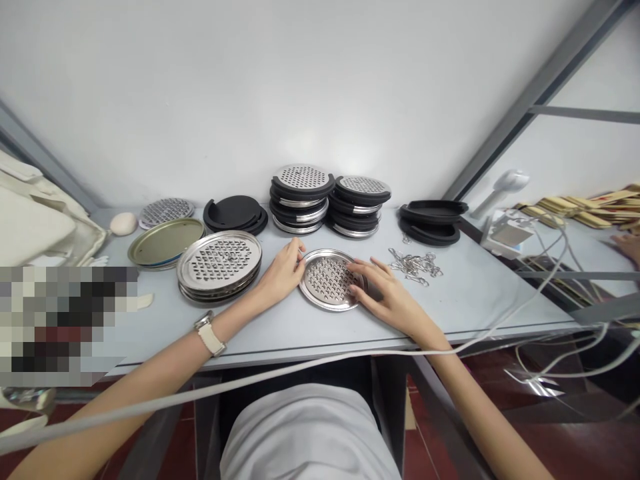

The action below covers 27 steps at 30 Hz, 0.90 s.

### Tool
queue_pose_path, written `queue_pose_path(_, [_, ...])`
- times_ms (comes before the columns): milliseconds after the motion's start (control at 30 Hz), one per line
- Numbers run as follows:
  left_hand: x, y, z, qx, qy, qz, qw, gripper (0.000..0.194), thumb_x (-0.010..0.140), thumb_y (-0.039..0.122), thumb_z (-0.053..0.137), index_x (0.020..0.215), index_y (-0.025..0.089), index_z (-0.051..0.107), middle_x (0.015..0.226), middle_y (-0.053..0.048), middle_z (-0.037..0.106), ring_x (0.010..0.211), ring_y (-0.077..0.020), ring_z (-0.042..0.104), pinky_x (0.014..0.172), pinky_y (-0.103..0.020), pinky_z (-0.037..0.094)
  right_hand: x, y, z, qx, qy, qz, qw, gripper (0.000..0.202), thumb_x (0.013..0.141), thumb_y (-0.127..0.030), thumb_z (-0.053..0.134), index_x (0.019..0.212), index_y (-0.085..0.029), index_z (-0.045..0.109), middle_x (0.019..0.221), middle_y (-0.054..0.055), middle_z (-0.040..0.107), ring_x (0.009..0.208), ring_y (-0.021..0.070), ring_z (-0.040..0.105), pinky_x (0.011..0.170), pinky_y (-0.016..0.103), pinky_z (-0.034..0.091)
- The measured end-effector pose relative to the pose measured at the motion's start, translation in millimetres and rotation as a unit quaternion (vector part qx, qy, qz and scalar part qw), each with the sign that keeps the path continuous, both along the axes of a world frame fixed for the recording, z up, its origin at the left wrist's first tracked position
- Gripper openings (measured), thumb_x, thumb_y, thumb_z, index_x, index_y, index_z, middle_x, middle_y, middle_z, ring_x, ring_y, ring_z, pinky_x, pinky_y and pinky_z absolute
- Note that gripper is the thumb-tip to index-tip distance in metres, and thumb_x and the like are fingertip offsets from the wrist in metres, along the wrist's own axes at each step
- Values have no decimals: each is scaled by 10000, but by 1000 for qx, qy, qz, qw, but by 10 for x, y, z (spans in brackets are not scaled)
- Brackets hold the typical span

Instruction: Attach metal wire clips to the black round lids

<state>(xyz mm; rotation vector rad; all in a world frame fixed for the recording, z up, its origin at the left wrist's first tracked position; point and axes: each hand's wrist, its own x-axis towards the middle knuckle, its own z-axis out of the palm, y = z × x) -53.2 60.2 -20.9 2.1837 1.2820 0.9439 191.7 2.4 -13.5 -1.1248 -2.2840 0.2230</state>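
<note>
A round metal grater plate (327, 280) with raised teeth lies flat on the table in front of me. My right hand (387, 290) reaches over its right side, thumb and fingers apart, with the fingertips on or just above the toothed face. At the left rim is my left hand (286, 270), its fingers curled together; whether something small is between them is hidden. Left of that hand stands a stack of similar grater plates (220, 260). A loose pile of small metal clips (415, 265) lies to the right of my right hand.
Behind stand two stacks of black holders with grater plates (303, 193) (361, 193). More black holders (235, 213) (433, 220), a gold-coloured round lid (167, 241) and an egg-shaped object (123, 224) are around. A white cable (310, 363) crosses in front. Another person's hand (627, 247) shows far right.
</note>
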Motion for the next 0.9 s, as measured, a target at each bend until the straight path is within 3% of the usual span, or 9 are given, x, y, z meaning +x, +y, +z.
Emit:
queue_pose_path(267, [11,-18,21,9,0,-5,1000,170,822,100,453,963,192,430,821,8,511,648,-121,492,653,-273,417,-54,-93,86,-34,0,89,995,326,920,-271,492,1219,-252,619,1270,74,613,1266,253,487,1053,483,413])
queue_pose_path(900, [1,14,-22,14,4,-5,1000,223,808,51,432,980,193,422,804,2,506,681,-135,501,683,-280,435,-40,-85,71,-68,-10,106,992,392,898,-277,524,1286,-257,576,1324,59,574,1278,241,479,1083,453,401])
